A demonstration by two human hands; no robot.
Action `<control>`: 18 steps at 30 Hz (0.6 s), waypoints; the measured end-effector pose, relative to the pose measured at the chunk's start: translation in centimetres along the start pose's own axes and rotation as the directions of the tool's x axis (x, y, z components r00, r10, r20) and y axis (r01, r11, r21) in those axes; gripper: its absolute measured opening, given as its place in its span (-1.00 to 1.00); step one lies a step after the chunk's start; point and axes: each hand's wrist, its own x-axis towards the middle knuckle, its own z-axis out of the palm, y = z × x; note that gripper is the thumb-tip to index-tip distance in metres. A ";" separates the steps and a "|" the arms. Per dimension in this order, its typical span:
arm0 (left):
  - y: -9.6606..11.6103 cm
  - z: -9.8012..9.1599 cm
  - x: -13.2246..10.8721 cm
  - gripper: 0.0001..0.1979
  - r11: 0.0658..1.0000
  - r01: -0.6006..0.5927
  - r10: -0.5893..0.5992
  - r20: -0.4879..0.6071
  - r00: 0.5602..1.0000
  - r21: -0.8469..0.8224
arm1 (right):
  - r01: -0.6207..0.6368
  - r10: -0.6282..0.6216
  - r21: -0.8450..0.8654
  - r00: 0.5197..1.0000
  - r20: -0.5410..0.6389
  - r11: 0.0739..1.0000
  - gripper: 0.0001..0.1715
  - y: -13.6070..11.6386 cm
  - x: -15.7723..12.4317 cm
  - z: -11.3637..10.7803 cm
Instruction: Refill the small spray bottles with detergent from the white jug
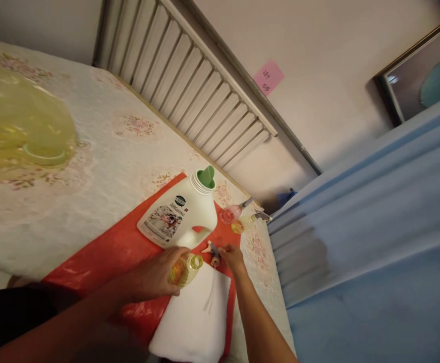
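Observation:
My left hand point(162, 272) is wrapped round a small clear bottle point(185, 270) with yellow liquid and an uncapped neck. In my right hand point(232, 256) is a spray nozzle point(214, 253), its thin tube hanging down over a folded white towel point(195, 317). The fingertips pinch the nozzle's side, just right of the bottle. Behind both hands stands a large white detergent jug point(180, 212) with a printed label, a side handle and a green spout in its open mouth.
A red sheet point(87, 257) lies under these things on a floral tablecloth point(106, 151). Beyond the jug are a pink spray bottle point(230, 214) and a yellow spray bottle point(242, 224). A big transparent yellow container point(23, 116) is at left. A slatted radiator point(189, 65) and blue curtain point(356, 242) border the table.

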 end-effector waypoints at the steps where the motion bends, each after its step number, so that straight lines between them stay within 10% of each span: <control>1: -0.2 0.1 0.0 -0.15 1.000 0.001 -0.001 -0.003 1.000 0.002 | -0.031 0.032 -0.079 0.999 0.003 0.996 -0.77 0.6 -0.1 0.3; 10: -0.7 0.3 0.1 -0.16 1.000 -0.013 0.013 -0.006 1.000 0.004 | -0.077 0.074 -0.316 0.997 -0.020 0.946 -0.76 1.5 -1.2 2.5; 18: -0.4 0.4 0.2 -0.18 1.000 -0.026 0.026 -0.024 0.999 0.005 | -0.057 0.058 0.056 0.998 -0.019 0.997 -0.73 -0.7 -2.0 0.2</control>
